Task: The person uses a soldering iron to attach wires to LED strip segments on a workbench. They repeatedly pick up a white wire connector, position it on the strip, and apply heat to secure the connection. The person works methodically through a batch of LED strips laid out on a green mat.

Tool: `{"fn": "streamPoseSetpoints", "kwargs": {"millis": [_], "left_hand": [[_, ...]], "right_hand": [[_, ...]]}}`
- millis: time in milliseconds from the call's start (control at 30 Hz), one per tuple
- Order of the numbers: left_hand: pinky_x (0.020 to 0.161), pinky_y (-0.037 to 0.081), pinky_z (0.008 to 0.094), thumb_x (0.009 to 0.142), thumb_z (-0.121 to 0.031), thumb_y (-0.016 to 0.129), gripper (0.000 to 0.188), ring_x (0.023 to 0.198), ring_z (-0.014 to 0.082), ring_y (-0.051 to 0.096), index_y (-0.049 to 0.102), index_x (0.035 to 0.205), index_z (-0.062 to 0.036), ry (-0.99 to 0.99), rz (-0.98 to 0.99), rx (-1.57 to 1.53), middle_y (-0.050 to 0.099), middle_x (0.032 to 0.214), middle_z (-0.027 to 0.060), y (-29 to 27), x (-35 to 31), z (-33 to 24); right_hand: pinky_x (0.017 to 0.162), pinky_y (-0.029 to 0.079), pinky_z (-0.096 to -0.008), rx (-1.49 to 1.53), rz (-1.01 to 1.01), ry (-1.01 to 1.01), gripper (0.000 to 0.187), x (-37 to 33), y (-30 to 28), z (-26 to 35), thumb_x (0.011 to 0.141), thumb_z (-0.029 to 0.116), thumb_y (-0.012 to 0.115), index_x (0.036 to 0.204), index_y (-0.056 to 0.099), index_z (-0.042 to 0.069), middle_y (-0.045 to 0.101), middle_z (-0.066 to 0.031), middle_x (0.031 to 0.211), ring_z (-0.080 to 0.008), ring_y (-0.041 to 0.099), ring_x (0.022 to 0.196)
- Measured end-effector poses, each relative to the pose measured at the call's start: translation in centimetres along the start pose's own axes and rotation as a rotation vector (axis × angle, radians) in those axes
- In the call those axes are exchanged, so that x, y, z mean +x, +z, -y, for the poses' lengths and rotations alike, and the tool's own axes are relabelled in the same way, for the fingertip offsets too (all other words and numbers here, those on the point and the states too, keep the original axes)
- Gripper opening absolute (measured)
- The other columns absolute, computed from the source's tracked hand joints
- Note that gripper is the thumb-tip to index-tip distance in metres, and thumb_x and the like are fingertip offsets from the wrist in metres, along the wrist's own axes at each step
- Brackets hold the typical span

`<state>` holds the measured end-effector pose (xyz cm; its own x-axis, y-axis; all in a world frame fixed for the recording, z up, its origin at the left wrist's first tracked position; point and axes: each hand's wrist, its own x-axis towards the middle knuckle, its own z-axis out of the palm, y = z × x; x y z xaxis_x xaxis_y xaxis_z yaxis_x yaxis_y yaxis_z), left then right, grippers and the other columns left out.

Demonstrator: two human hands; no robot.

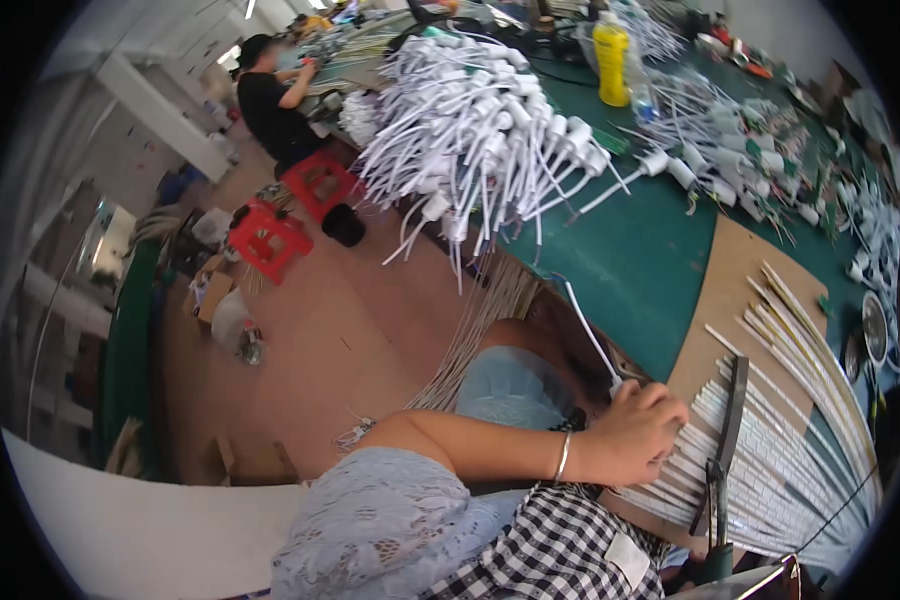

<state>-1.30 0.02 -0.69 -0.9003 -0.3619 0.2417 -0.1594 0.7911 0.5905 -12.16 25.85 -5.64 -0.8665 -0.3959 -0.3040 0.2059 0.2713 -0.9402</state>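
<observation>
My left hand [630, 435], with a bracelet at the wrist, reaches over the near edge of the bench. Its fingers are curled closed around a small white cap, mostly hidden, with a white wire [590, 332] sticking up from it. Just right of the hand, rows of thin white strips [770, 470] fan out side by side. A dark metal bar [733, 410] lies across them. Against the bar rests a slim tool with a dark green handle [716, 565], near the lower edge. My right hand does not show.
A big heap of white caps with wires [480, 130] covers the bench's far left. More wired caps [740, 160] and a yellow bottle [611, 60] stand behind. A brown board [740, 270] lies on the green bench top [620, 270]. A person [270, 105] works beyond red stools [268, 240].
</observation>
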Motion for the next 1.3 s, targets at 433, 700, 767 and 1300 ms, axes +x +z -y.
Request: {"fn": "streamPoseSetpoints", "kwargs": {"millis": [433, 700, 767, 1300], "left_hand": [[0.088, 0.031, 0.0431, 0.066, -0.014, 0.068, 0.006, 0.110, 0.0212, 0.042, 0.064, 0.065, -0.0097, 0.064, -0.177, 0.061, 0.051, 0.114, 0.0023, 1.2, -0.5, 0.1], [0.088, 0.031, 0.0429, 0.069, -0.014, 0.067, 0.006, 0.110, 0.0209, 0.043, 0.063, 0.066, -0.0107, 0.088, -0.167, 0.086, 0.052, 0.112, 0.0021, 1.0, -0.9, 0.2], [0.088, 0.032, 0.0425, 0.070, -0.014, 0.067, 0.006, 0.110, 0.0208, 0.043, 0.063, 0.067, -0.0108, 0.085, -0.161, 0.087, 0.052, 0.112, 0.0021, 0.9, -1.0, 0.2], [0.093, 0.029, 0.0427, 0.078, -0.019, 0.066, 0.015, 0.103, 0.0194, 0.048, 0.061, 0.092, -0.0144, 0.079, -0.145, 0.009, 0.054, 0.101, 0.0014, 1.2, -2.0, 0.4]], "right_hand": [[0.055, 0.047, -0.0297, 0.039, 0.080, -0.125, 0.043, 2.7, 3.7, 1.8, 0.087, 0.031, 0.064, 0.116, 0.052, 0.001, 0.063, -0.0079, 0.076, -0.0158, 0.060, 0.061], [0.056, 0.047, -0.0297, 0.062, 0.076, -0.130, 0.046, 2.5, 3.9, 1.4, 0.087, 0.033, 0.065, 0.117, 0.052, 0.000, 0.063, -0.0082, 0.079, -0.0160, 0.060, 0.063], [0.057, 0.047, -0.0297, 0.063, 0.080, -0.129, 0.047, 2.5, 3.9, 1.5, 0.087, 0.033, 0.065, 0.117, 0.051, 0.000, 0.063, -0.0083, 0.079, -0.0160, 0.060, 0.063], [0.059, 0.048, -0.0298, 0.070, 0.098, -0.158, 0.052, 1.9, 3.9, 1.7, 0.086, 0.036, 0.066, 0.120, 0.049, 0.000, 0.062, -0.0090, 0.084, -0.0165, 0.059, 0.066]]}}
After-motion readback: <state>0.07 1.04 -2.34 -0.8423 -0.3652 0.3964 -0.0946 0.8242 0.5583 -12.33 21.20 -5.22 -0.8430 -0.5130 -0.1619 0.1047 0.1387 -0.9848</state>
